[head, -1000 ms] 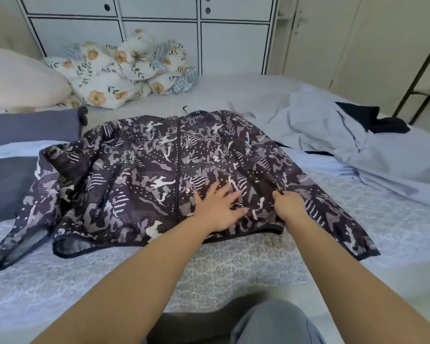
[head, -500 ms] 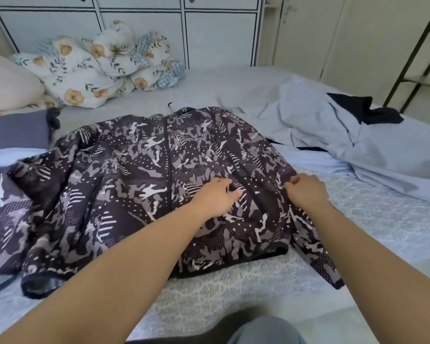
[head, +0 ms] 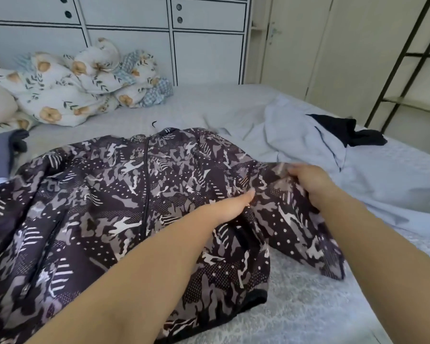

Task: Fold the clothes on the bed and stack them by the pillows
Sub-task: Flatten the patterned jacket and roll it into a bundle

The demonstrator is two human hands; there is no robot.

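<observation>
Now jacket sleeve (head: 293, 219) between fingers (head: 296, 173).

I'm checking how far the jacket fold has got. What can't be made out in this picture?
- Left hand fingertips: tucked into a fold of the patterned jacket, head view.
- Right hand grip on the sleeve: motion-blurred.
- Jacket's left sleeve: cut off by the frame's left edge.
- Dark garment: partly buried under the light blue sheet; type unclear.
</observation>
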